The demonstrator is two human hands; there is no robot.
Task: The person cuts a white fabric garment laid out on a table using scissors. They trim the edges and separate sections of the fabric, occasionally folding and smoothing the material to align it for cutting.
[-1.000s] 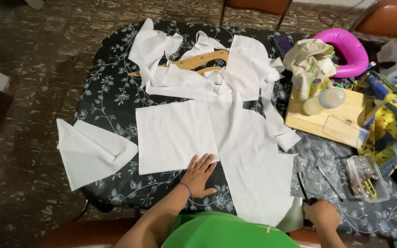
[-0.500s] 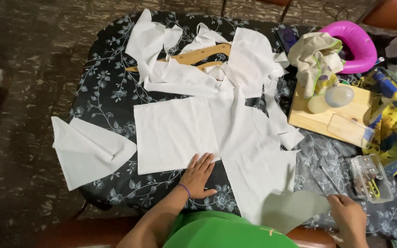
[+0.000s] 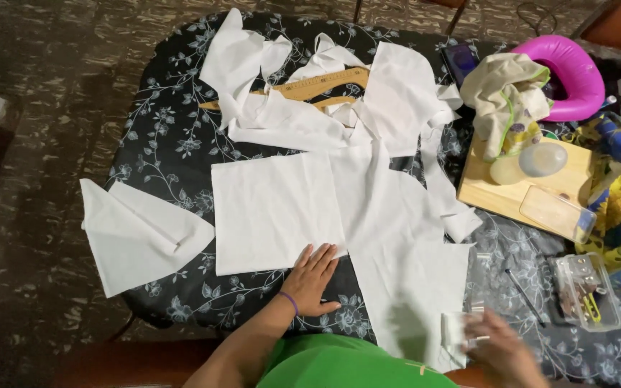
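Observation:
My left hand (image 3: 313, 279) lies flat, fingers spread, on the near edge of a square white fabric piece (image 3: 276, 210) on the black floral tablecloth (image 3: 167, 136). My right hand (image 3: 499, 350), blurred at the bottom right, grips a small whitish object (image 3: 458, 328) over the near corner of a longer white fabric panel (image 3: 411, 287); what that object is I cannot tell. More white fabric pieces (image 3: 389, 93) are piled at the far side over a wooden curved ruler (image 3: 310, 86).
A folded white piece (image 3: 138, 233) hangs off the table's left edge. At the right lie a wooden board (image 3: 519, 194) with a clear lid, a cream cloth (image 3: 504, 93), a pink ring cushion (image 3: 569, 72), a pen (image 3: 525, 296) and a clear plastic box (image 3: 587, 291).
My right hand moved left over the long panel's near corner, and the large pale shape it held is now a small whitish object. My left hand has stayed flat on the fabric edge.

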